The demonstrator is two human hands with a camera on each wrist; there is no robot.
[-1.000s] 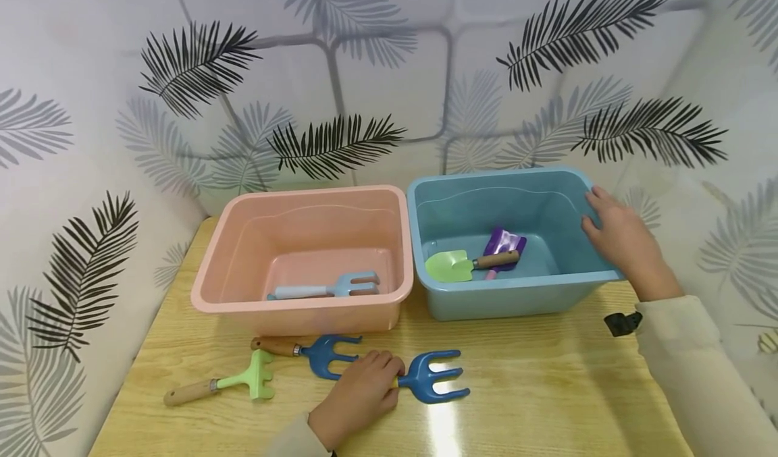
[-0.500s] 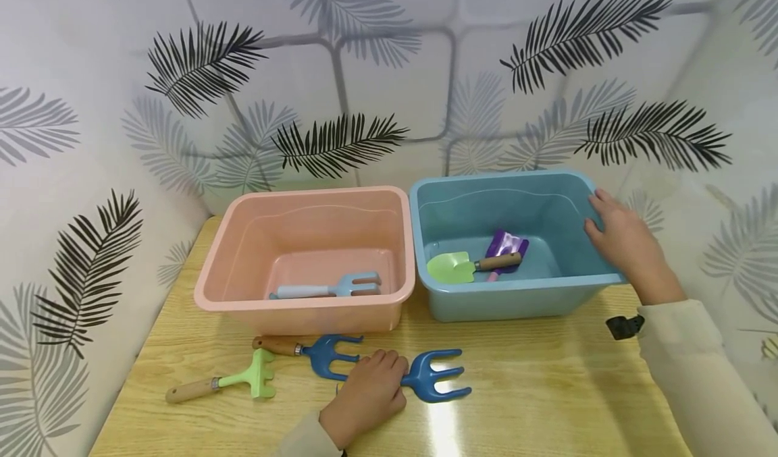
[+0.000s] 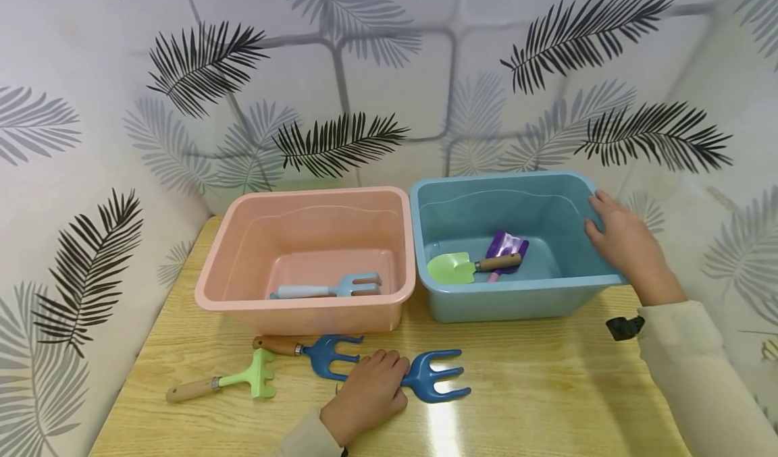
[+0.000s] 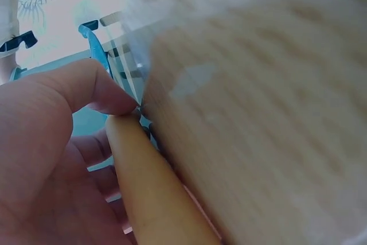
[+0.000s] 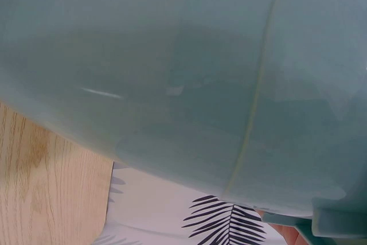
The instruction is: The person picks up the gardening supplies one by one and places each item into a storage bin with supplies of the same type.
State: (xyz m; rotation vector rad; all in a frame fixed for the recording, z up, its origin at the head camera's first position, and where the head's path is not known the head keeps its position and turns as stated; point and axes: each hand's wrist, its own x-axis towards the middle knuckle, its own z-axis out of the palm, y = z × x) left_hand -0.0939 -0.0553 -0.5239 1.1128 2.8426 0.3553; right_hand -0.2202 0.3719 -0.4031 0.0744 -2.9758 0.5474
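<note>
1. Presently, the left hand (image 3: pixel 367 395) has its fingers and thumb wrapped round the handle of a blue fork (image 3: pixel 427 377), which sits low at the worktop (image 3: pixel 523 389), in front of the pink tub (image 3: pixel 304 316) and the blue tub (image 3: pixel 504 302), tines pointing right.
2. Over on the blue tub's right rim lies the right hand (image 3: pixel 629 244); how tightly it holds, or whether it merely rests there, I cannot tell from either view.
3. The likeliest trouble is a snag: a second blue fork (image 3: pixel 322 357) lies right beside the left hand's knuckles, so a sweep to the left could drag it along, perhaps into the green rake (image 3: pixel 250 377) behind it.
4. Lifted too low, the splayed tines could catch on the front of either tub.
5. A hard push down at that rim might tip or shift the blue tub, jostling the green trowel (image 3: pixel 451 268) and purple tool (image 3: pixel 504 244) inside.
6. As for looks, the held fork has a glossy, deep-blue head with three curved, blunt-looking tines; close up, its wooden handle (image 4: pixel 152 182) is smooth, yellowish and tapered towards the thumb.
</note>
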